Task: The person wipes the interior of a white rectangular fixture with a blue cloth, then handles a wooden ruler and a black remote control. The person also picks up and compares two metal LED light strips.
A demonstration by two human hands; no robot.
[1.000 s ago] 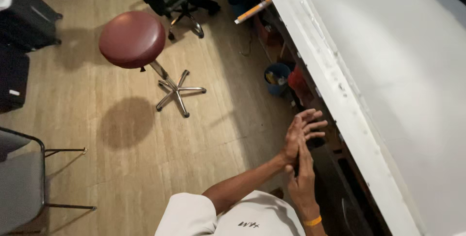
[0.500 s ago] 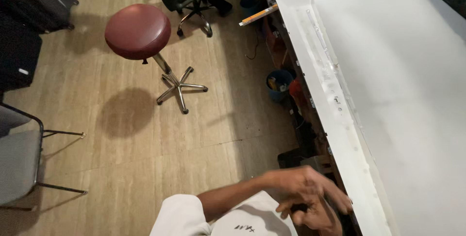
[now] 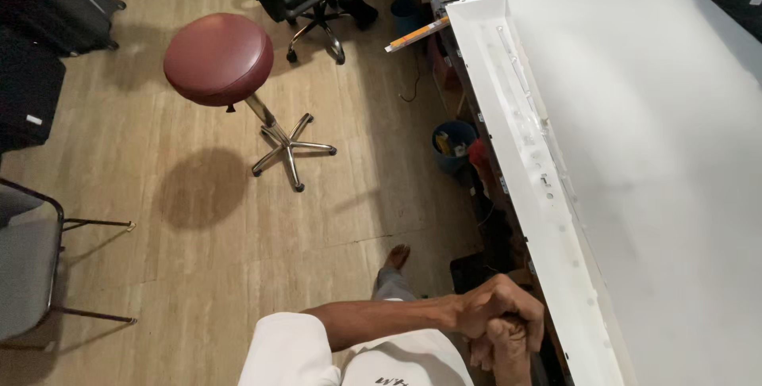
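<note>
White fills the right side of the view: a big flat panel (image 3: 635,156) lies across the tabletop, its pale frame edge (image 3: 528,156) running down toward the person, dotted with small fittings along the strip. Both hands meet just off that near edge, low in the frame. The left hand (image 3: 488,307) is closed over the right hand (image 3: 504,350) — fingers curled and wrapped, the two pressed together rather than spread. Whether anything small sits inside that clasp cannot be told; nothing shows between the fingers. The hands are near the panel's edge but do not appear to touch it.

Judged from this, the work on the panel is at a pause or a readying step: the hands are by the frame, not on it. A next move would call for unclasping, then reaching right to the frame edge with open fingers and taking care along the strip where the small fittings sit.

Around them: a wood-plank floor, a dark red round stool (image 3: 218,57) on a chrome star base standing well apart to the left, a grey chair (image 3: 28,267) at the left margin, a blue bucket (image 3: 454,144) tucked beside the tabletop's underside, and a person's bare foot (image 3: 397,257) on the floor just above the forearm.
</note>
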